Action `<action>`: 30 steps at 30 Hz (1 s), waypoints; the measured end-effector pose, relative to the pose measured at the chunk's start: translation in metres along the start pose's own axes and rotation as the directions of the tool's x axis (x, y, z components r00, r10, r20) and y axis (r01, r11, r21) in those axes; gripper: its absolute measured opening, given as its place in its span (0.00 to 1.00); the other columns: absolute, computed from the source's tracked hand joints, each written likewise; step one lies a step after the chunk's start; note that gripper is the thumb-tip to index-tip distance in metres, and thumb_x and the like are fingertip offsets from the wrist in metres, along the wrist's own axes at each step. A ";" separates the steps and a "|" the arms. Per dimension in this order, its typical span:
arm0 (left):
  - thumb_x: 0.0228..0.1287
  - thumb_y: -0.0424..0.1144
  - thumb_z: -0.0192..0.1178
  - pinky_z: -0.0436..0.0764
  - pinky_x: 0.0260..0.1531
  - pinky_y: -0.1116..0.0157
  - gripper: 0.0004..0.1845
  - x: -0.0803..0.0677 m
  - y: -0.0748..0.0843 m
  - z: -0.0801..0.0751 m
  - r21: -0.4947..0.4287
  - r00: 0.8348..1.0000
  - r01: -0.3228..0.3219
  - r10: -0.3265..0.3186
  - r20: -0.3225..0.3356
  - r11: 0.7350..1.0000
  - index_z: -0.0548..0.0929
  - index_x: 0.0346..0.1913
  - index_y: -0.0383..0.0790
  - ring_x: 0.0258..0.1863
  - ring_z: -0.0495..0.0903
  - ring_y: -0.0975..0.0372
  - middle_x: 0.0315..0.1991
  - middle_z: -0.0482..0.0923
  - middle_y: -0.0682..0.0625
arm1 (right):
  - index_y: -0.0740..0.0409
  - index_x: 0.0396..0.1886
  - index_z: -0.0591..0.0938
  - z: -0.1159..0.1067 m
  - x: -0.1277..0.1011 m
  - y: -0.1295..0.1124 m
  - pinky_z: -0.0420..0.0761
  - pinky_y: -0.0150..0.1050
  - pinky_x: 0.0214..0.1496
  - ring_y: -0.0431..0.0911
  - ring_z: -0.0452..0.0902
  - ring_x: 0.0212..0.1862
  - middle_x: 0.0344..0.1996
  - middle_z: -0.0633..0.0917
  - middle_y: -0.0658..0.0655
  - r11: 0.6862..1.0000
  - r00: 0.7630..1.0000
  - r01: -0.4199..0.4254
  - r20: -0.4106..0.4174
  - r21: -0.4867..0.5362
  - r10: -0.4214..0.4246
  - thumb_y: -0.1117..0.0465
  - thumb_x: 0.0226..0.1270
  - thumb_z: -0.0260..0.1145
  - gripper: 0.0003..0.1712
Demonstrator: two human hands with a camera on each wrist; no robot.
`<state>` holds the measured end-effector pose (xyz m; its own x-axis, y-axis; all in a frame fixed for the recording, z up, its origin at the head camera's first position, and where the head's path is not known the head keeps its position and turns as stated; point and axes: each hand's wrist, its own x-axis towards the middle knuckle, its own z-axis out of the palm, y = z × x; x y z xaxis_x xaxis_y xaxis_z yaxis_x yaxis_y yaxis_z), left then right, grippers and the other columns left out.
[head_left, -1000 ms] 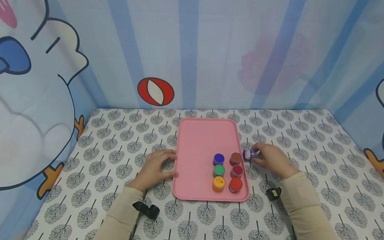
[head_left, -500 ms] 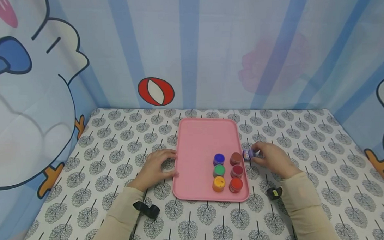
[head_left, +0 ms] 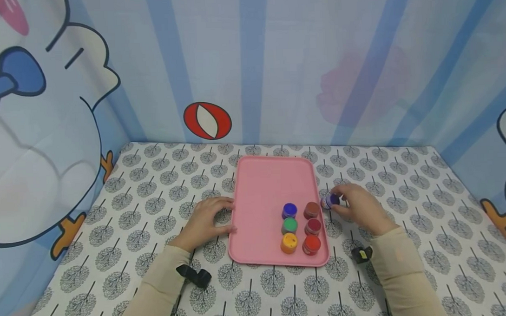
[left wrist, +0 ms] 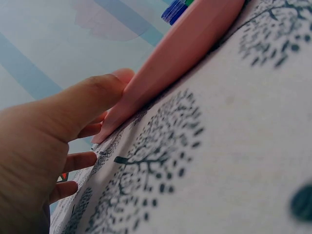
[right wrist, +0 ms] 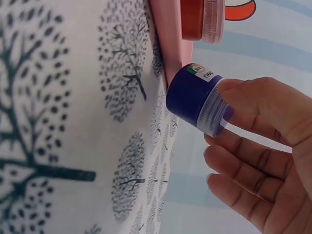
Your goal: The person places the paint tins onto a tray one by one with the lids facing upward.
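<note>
The tablecloth [head_left: 154,212] with its grey tree print covers the whole work surface in front of you, and the pink tray [head_left: 266,190] lies lengthwise at its middle. Your left hand [head_left: 205,221] rests on the cloth at the tray's left edge, fingers relaxed and loosely spread, thumb [left wrist: 92,97] against the rim, holding nothing. Your right hand [head_left: 361,206] sits just off the tray's right edge, its thumb and fingers curled round a small purple paint jar [head_left: 331,201], which is tipped on its side with the cap [right wrist: 187,92] pointing at the tray rim. Six paint jars stand upright in two rows in the tray's near right corner: blue [head_left: 289,210], green [head_left: 289,225], orange [head_left: 288,243], brown [head_left: 311,210], dark red [head_left: 312,226] and red [head_left: 311,244].
</note>
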<state>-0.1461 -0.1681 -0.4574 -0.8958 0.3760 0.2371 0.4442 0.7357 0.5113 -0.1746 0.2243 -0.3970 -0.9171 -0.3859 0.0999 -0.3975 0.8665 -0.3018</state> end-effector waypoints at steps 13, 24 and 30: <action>0.48 0.52 0.72 0.59 0.70 0.43 0.30 -0.001 -0.003 0.001 0.003 1.000 -0.008 0.008 -0.012 1.000 0.79 0.55 0.46 0.66 0.69 0.50 0.63 0.75 0.49 | 0.60 0.47 0.81 -0.003 0.012 -0.012 0.82 0.52 0.47 0.54 0.81 0.43 0.40 0.85 0.60 0.997 0.999 0.039 -0.025 -0.069 -0.041 0.58 0.58 0.71 0.19; 0.48 0.52 0.72 0.59 0.70 0.44 0.30 0.001 -0.001 0.000 -0.004 1.000 -0.005 0.005 -0.009 1.000 0.79 0.55 0.46 0.66 0.69 0.50 0.63 0.75 0.49 | 0.61 0.49 0.81 -0.002 0.026 -0.019 0.81 0.52 0.53 0.54 0.81 0.47 0.43 0.85 0.59 0.994 0.998 0.061 0.007 -0.092 -0.061 0.58 0.57 0.71 0.21; 0.48 0.52 0.72 0.59 0.71 0.44 0.30 0.001 0.000 0.000 -0.005 1.000 -0.002 0.002 -0.003 1.000 0.79 0.55 0.46 0.66 0.69 0.50 0.63 0.75 0.49 | 0.60 0.53 0.80 -0.001 0.032 -0.024 0.80 0.52 0.57 0.54 0.80 0.50 0.47 0.84 0.60 0.995 0.997 0.038 0.069 -0.091 -0.031 0.57 0.58 0.71 0.23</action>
<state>-0.1467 -0.1679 -0.4572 -0.8948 0.3759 0.2407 0.4461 0.7322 0.5146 -0.1942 0.1913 -0.3860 -0.8999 -0.4338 0.0439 -0.4328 0.8766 -0.2101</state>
